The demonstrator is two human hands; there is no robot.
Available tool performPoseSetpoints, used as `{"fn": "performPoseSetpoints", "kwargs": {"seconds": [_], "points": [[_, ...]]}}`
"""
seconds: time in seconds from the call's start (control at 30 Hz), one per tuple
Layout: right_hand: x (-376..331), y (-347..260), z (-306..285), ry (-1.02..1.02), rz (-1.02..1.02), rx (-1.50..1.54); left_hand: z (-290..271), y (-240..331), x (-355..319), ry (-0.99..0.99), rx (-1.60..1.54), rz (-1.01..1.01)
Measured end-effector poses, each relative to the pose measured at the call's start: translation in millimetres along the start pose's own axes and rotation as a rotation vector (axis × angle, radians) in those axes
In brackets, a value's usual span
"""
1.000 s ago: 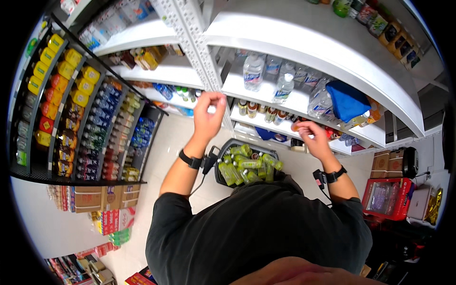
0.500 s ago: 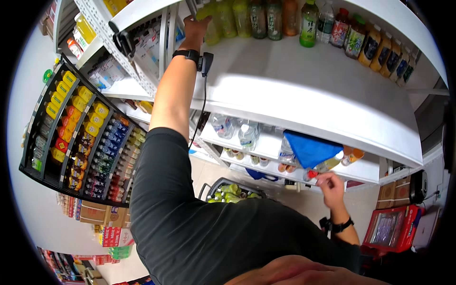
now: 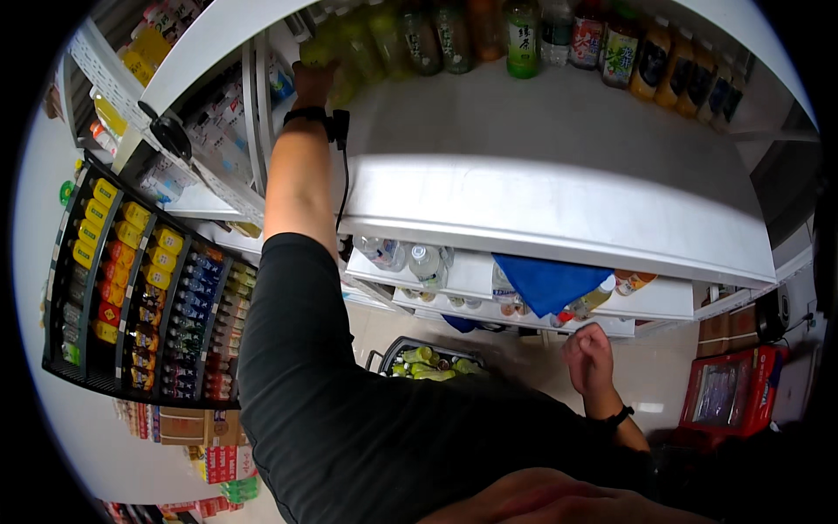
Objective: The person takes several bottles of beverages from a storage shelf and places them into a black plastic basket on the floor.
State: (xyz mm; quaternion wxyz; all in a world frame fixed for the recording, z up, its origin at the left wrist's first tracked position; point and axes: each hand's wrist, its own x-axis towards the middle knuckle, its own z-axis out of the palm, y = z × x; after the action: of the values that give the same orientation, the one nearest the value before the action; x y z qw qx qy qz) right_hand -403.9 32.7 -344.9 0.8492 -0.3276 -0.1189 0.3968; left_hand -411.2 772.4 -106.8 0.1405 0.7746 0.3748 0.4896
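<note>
My left arm stretches up to the far left of the upper white shelf (image 3: 541,131). There my left hand (image 3: 314,83) is closed about a yellow-green drink bottle (image 3: 316,51), at the end of a row of similar bottles (image 3: 384,44); shade hides part of its fingers. Low on the right, my right hand (image 3: 591,358) is curled into a loose fist in front of the lower shelves, with nothing visible in it. Beyond it a blue cloth (image 3: 546,284) hangs over a shelf edge, beside a lying bottle (image 3: 598,297).
A dark crate (image 3: 428,348) of green bottles stands on the floor below. Clear water bottles (image 3: 428,265) fill part of a lower shelf. To the left is a black sloped rack (image 3: 113,288) of drinks. A red box (image 3: 729,393) sits at right.
The view has shifted, with the shelves appearing further left. My right hand has drawn back from the red-capped bottle near the cloth and curled. My left hand stays among the green bottles.
</note>
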Motion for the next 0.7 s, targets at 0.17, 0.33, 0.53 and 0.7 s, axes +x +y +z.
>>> {"fn": "performPoseSetpoints", "kwargs": {"seconds": [0.17, 0.33, 0.53, 0.7], "points": [[-4, 21, 17, -0.026, 0.021, 0.014, -77, 36, -60, -0.184, -0.581, 0.174], [-22, 52, 61, -0.025, -0.04, 0.0, -196, 108, -194, -0.352, -0.847, -0.022], [-46, 92, 80, -0.043, -0.251, -0.086, -293, 39, -384, -0.53, -1.184, -0.122], [-73, 116, 94, 0.056, -0.254, 0.027, -323, -94, -549, -0.442, -1.376, -0.733]]}}
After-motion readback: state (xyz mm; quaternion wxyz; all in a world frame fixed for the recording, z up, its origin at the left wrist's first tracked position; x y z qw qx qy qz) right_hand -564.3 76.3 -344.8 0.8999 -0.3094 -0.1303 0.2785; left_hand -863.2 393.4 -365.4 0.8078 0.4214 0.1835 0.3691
